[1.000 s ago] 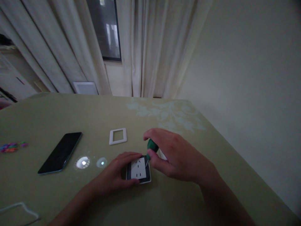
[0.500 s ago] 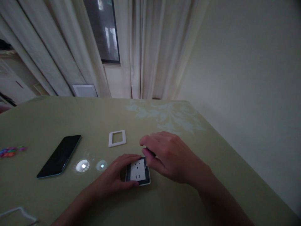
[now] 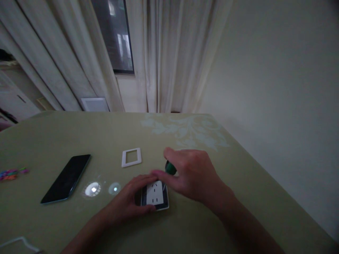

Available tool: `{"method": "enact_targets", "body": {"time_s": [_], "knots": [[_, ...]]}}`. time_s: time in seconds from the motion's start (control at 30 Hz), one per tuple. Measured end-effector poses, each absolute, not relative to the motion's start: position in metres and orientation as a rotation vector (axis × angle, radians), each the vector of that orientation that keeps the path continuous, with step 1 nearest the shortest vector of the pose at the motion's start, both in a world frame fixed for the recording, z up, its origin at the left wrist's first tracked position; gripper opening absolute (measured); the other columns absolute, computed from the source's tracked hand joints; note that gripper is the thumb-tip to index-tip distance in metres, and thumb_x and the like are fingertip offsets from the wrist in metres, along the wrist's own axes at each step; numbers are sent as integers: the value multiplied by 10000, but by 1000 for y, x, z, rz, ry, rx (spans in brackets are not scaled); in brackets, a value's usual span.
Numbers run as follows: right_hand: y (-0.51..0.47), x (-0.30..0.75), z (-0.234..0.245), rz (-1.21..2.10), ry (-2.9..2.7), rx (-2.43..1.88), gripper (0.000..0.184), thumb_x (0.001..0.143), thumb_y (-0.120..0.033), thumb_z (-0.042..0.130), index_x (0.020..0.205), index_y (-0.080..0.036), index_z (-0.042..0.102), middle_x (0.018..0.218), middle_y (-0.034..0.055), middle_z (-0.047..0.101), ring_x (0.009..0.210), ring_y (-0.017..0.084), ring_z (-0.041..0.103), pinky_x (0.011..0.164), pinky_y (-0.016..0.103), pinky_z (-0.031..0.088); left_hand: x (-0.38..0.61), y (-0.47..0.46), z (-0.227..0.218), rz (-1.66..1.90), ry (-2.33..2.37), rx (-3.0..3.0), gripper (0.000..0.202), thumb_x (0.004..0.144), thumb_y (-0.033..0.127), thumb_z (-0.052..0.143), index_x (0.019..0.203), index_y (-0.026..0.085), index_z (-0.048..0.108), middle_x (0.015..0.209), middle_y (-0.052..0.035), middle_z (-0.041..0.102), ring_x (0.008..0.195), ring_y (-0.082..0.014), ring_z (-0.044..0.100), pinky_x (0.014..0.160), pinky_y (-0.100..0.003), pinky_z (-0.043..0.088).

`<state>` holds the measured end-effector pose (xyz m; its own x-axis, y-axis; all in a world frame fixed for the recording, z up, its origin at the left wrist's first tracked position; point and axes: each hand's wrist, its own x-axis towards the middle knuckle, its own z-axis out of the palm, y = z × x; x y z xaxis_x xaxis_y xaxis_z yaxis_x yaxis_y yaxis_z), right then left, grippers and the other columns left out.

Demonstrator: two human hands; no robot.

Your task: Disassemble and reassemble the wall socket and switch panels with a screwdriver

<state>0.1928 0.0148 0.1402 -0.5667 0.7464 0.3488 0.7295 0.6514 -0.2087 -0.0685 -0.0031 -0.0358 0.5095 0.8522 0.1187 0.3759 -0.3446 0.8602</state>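
A wall socket (image 3: pixel 155 193) with a white face and dark surround lies on the table, its slots facing up. My left hand (image 3: pixel 132 197) grips it from the left, fingers along the far edge and thumb at the near edge. Over its right side, my right hand (image 3: pixel 190 173) is closed around a screwdriver (image 3: pixel 171 168) with a dark green handle. The thin shaft points down at the socket's right border; whether the tip sits in a screw I cannot tell. Beyond the left hand lies a white socket frame (image 3: pixel 131 163), flat on the table.
A dark phone (image 3: pixel 66 178) lies to the left. Small colourful pieces (image 3: pixel 12 174) sit at the far left, and a white cable (image 3: pixel 19 239) at the near left corner. Curtains (image 3: pixel 169 56) hang behind the table (image 3: pixel 106 135); a wall (image 3: pixel 278 106) runs along the right.
My right hand has turned on the screwdriver: its thumb has swung left towards my left fingers, and more of the green handle shows. The left hand still holds the socket in place.
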Motion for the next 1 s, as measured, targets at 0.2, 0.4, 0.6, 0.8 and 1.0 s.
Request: {"method": "enact_targets", "body": {"time_s": [0.2,0.4,0.6,0.8,1.0], "knots": [[12,195,143,221,-2581,-907,141,934,-326,684,1021,-216,668,930,40,728,840,214,627,713,328,393,-69,-3,-38,724,986,1932,719,886,496,890,1537,409,599,1563,-82,638,1418,-388,607,1210,-593,494],[15,196,144,341,-2521,-1025,178,1095,-366,569,1109,-210,654,979,46,747,867,205,658,758,322,430,-70,-4,-41,736,995,1932,767,863,507,915,1554,440,588,1573,-90,625,1421,-402,600,1202,-616,501],[15,199,146,198,-2500,-1225,237,1078,-421,555,1042,-210,657,814,27,696,737,211,604,685,335,368,-72,-3,-43,727,989,1923,754,880,503,906,1559,419,589,1586,-90,615,1450,-391,575,1240,-603,464],[16,198,146,268,-2583,-974,196,996,-311,602,1158,-209,647,1017,65,727,914,234,631,764,338,405,-71,-3,-42,738,977,1893,767,858,501,921,1552,410,605,1578,-93,624,1427,-398,593,1228,-585,480],[15,197,146,345,-2582,-908,169,1021,-284,574,1155,-225,659,1003,43,727,867,204,629,751,324,407,-72,-3,-45,722,989,1896,774,859,468,929,1553,397,594,1593,-96,611,1436,-399,584,1227,-581,476]]}}
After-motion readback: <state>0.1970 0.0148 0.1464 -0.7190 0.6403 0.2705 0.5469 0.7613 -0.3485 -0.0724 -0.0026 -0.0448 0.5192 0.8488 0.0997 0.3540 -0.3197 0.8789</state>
